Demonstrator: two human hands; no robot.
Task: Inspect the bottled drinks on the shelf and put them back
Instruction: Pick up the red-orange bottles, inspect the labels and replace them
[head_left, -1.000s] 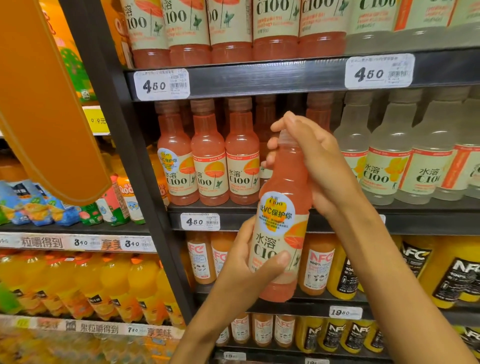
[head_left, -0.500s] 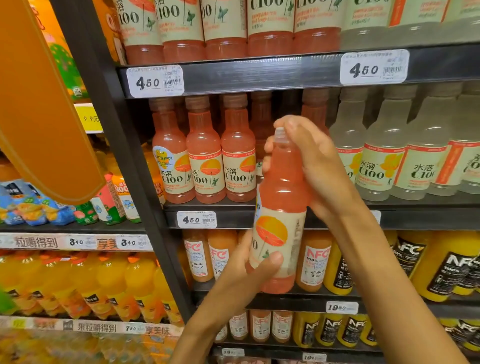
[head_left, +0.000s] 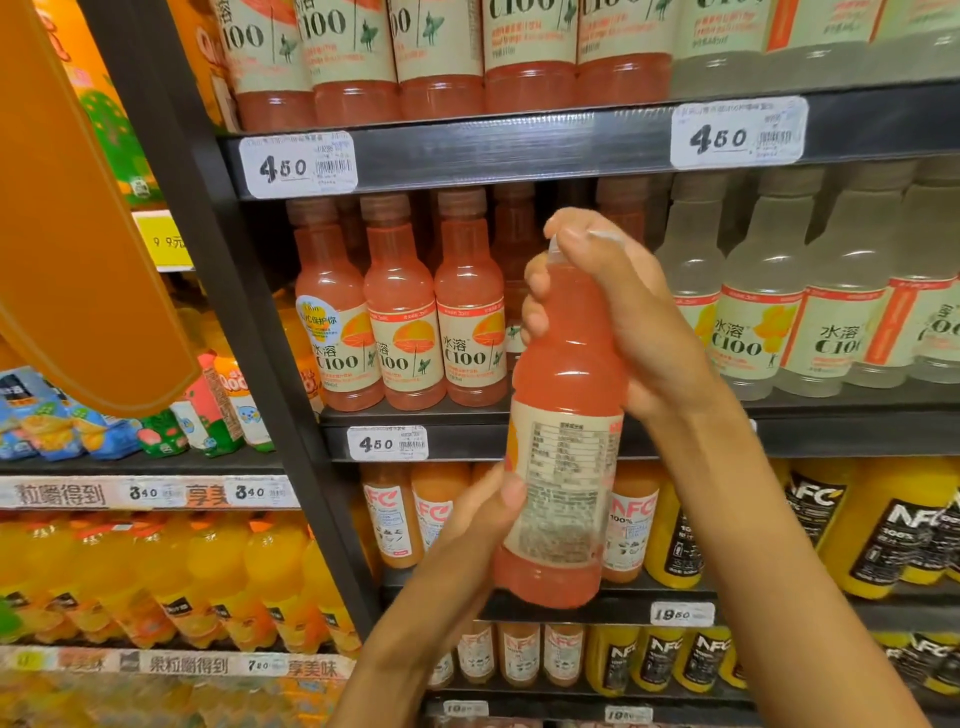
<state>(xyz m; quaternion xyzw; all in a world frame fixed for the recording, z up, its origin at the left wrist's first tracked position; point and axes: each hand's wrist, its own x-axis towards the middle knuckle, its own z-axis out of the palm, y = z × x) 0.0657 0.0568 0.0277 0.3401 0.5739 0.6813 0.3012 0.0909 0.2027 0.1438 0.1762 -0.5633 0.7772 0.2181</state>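
GRIP: right hand (head_left: 618, 317) clasps neck, left hand (head_left: 480, 514) pinches label of pink bottle (head_left: 563, 467) | RISK: slip while rotating; knocking shelf row (head_left: 400, 332) on return

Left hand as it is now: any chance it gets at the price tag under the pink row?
Probably not yet. The left hand grips the pink bottle low down, so it is busy. The tag itself sits unobstructed to that hand's upper left, clear once the grip lets go.
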